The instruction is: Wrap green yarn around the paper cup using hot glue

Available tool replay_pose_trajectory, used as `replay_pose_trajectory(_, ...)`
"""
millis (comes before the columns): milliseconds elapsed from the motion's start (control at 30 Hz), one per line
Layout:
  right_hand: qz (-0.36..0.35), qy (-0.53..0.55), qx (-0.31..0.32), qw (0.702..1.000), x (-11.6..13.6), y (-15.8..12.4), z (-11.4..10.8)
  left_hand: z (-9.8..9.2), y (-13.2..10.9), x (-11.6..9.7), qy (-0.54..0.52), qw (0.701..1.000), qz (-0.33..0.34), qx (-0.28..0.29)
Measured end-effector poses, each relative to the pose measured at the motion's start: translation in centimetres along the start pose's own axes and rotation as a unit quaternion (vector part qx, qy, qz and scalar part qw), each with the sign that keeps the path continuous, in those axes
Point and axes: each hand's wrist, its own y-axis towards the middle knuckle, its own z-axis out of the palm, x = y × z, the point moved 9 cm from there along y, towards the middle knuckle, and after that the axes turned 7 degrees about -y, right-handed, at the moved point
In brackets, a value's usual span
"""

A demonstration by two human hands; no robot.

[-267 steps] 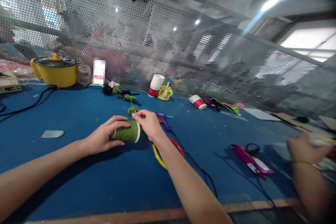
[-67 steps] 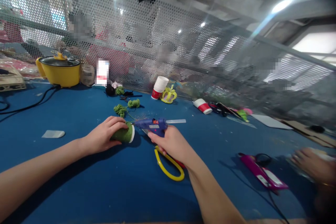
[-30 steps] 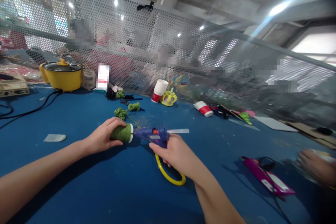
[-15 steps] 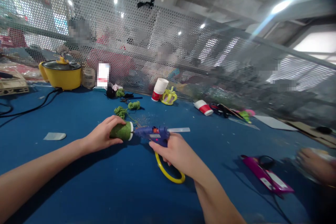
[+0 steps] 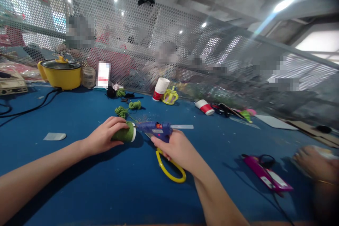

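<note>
My left hand (image 5: 104,135) is wrapped round a green yarn-covered cup (image 5: 126,133), which lies on its side with its white rim facing right. In my right hand (image 5: 178,150) is a blue glue gun (image 5: 152,128), with a clear glue stick (image 5: 182,126) poking out of its back. The nozzle points left at the upper part of the cup's rim; whether it touches is too small to tell. Below my right hand show scissors with yellow handles (image 5: 169,174); I cannot tell whether my fingers hold them. Green yarn bundles (image 5: 122,112) lie just beyond the cup.
On the blue table (image 5: 111,190) stand a yellow electric pot (image 5: 65,77) at far left and stacked paper cups (image 5: 160,90) beside a yellow crown-shaped piece (image 5: 170,96). A purple power strip (image 5: 267,174) lies at right, near another person's hand (image 5: 312,162). A perforated metal screen (image 5: 185,53) runs behind.
The cup has shifted slightly right and turned a little. The glue gun's nozzle now sits higher on the rim, and more of the scissors shows. The other person's hand has moved slightly left.
</note>
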Motion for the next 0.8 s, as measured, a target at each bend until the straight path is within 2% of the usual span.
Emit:
replay_pose_trajectory(500, 0.021, 0.007, -0.011, 1.0, -0.4, 0.8, 0.3, 0.4, 0.0, -1.0, 0.026, 0.999, 0.037, 0.023)
replay_pose_trajectory(667, 0.052, 0.097, -0.044, 0.993, -1.6, 1.1, -0.5, 0.1, 0.0, -0.6, 0.019, 1.0, 0.017, 0.011)
replay_pose_trajectory(800, 0.053, 0.191, -0.107, 0.974, -4.1, 2.7, -2.5, -0.2, 0.0, -0.2, 0.015, 1.0, 0.0, -0.004)
